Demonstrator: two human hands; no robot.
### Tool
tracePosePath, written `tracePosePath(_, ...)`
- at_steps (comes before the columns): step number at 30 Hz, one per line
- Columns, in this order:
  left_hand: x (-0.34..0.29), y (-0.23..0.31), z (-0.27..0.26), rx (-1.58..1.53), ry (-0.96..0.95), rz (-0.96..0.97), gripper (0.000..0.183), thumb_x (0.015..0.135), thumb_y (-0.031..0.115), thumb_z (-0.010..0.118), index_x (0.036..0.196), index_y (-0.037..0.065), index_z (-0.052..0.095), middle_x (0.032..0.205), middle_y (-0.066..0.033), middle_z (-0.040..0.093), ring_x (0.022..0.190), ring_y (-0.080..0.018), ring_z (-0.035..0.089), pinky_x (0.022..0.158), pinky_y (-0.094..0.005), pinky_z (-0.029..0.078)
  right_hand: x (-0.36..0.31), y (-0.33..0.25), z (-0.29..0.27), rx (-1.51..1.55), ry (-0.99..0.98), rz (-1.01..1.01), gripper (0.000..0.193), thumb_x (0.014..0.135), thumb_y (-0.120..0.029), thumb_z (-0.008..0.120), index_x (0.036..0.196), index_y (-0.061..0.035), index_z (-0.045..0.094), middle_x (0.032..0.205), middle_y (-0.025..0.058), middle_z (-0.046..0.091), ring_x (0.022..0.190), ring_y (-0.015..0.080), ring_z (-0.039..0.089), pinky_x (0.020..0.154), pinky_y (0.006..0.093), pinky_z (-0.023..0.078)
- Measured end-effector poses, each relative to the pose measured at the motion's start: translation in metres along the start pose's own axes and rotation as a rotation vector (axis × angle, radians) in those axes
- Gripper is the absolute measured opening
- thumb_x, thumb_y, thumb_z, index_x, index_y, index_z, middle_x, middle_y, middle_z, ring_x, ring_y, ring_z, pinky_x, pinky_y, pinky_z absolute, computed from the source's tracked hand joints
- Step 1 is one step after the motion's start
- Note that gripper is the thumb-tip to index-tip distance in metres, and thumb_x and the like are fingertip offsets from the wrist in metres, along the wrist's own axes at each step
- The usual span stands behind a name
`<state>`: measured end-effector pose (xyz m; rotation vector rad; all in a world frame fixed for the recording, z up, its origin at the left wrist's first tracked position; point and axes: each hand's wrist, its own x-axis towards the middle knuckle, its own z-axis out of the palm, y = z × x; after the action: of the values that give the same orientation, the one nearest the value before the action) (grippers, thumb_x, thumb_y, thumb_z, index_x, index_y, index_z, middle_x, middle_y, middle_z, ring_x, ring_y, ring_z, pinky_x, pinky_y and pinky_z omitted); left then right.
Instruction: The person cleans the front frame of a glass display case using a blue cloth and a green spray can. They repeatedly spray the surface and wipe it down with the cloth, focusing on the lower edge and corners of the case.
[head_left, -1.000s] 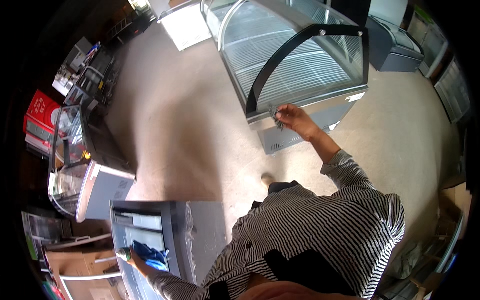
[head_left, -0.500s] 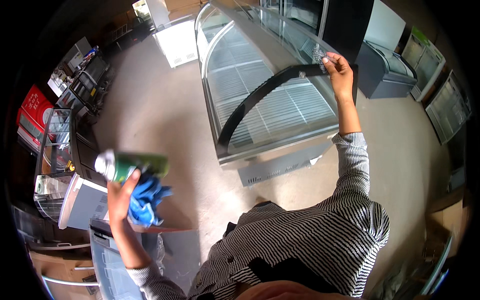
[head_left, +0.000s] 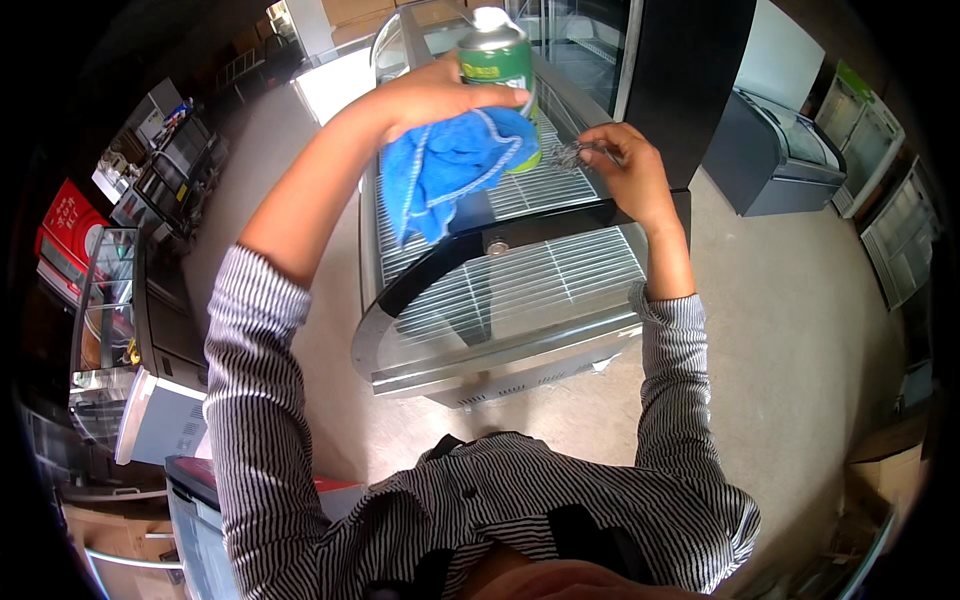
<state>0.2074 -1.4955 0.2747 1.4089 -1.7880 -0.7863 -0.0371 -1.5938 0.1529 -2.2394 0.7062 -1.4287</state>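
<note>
Over the glass display case (head_left: 500, 380), my left hand (head_left: 430, 95) grips a green spray can (head_left: 497, 62) with a pale top, held upright. A blue cloth (head_left: 445, 165) with white stitched edging hangs from the same hand, below the can. Just right of the can, my right hand (head_left: 635, 170) pinches a tangled silvery wire scourer (head_left: 570, 154) between thumb and fingers. Both hands are above the case's curved black frame. White wire racks (head_left: 540, 275) show inside through the glass.
A grey chest freezer (head_left: 775, 160) stands to the right, near a tall black cabinet (head_left: 690, 80). A white unit (head_left: 335, 80) is behind the case at left. More glass cases (head_left: 105, 310) line the left side. A cardboard box (head_left: 890, 470) lies at lower right.
My left hand has swung up and right from low left, bringing the spray can and cloth over the case. My right hand has come slightly left and down with the scourer.
</note>
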Motion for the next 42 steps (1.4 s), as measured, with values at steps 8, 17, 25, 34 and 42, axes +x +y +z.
tracePosePath(8, 0.035, -0.006, 0.029, 0.171, -0.036, 0.004, 0.099, 0.074, 0.062, 0.078, 0.141, -0.002, 0.044, 0.127, -0.0211, 0.061, 0.118, -0.0281, 0.061, 0.101, -0.0375, 0.049, -0.003, 0.006, -0.009, -0.118, -0.081, -0.022, 0.024, 0.079, -0.007, 0.076, 0.103, -0.0055, 0.071, 0.104, 0.0115, 0.071, 0.090, 0.0291, 0.070, 0.079, 0.0348, 0.054)
tracePosePath(17, -0.103, -0.050, -0.040, -0.230, 0.609, -0.086, 0.079, 0.077, 0.065, 0.075, 0.113, -0.005, 0.068, 0.106, -0.0197, 0.071, 0.095, -0.0289, 0.072, 0.086, -0.0412, 0.059, -0.009, -0.021, -0.001, -0.017, 0.307, -0.143, 0.025, 0.097, -0.016, 0.065, 0.113, 0.0029, 0.067, 0.117, 0.0145, 0.067, 0.107, 0.0218, 0.063, 0.094, 0.0333, 0.049)
tracePosePath(25, -0.337, -0.160, 0.038, -1.269, 1.307, -0.200, 0.064, 0.104, 0.057, 0.031, 0.120, 0.003, 0.061, 0.116, -0.0143, 0.068, 0.105, -0.0277, 0.065, 0.102, -0.0434, 0.049, -0.172, -0.197, 0.245, 1.056, -0.746, -0.133, 0.097, 0.073, -0.016, 0.088, 0.150, -0.0006, 0.031, 0.146, 0.0185, 0.042, 0.128, 0.0340, 0.050, 0.102, 0.0411, 0.047)
tracePosePath(34, -0.605, -0.111, 0.211, -0.908, 1.594, -0.475, 0.095, 0.086, 0.043, 0.076, 0.154, 0.002, 0.024, 0.134, -0.0235, 0.057, 0.133, -0.0330, 0.049, 0.114, -0.0438, 0.034, -0.282, -0.297, 0.386, 1.380, -1.544, 0.679, 0.023, 0.097, -0.008, 0.059, 0.119, -0.0013, 0.066, 0.098, 0.0011, 0.067, 0.088, 0.0090, 0.059, 0.079, 0.0245, 0.048)
tracePosePath(42, -0.744, -0.099, 0.252, -0.528, 1.665, -0.949, 0.050, 0.091, 0.037, 0.073, 0.129, 0.006, 0.063, 0.117, -0.0069, 0.068, 0.113, -0.0189, 0.061, 0.100, -0.0309, 0.045, -0.344, -0.355, 0.451, 0.812, -1.765, 0.317, 0.024, 0.099, -0.007, 0.053, 0.120, -0.0042, 0.064, 0.096, 0.0014, 0.066, 0.083, 0.0071, 0.062, 0.067, 0.0247, 0.054)
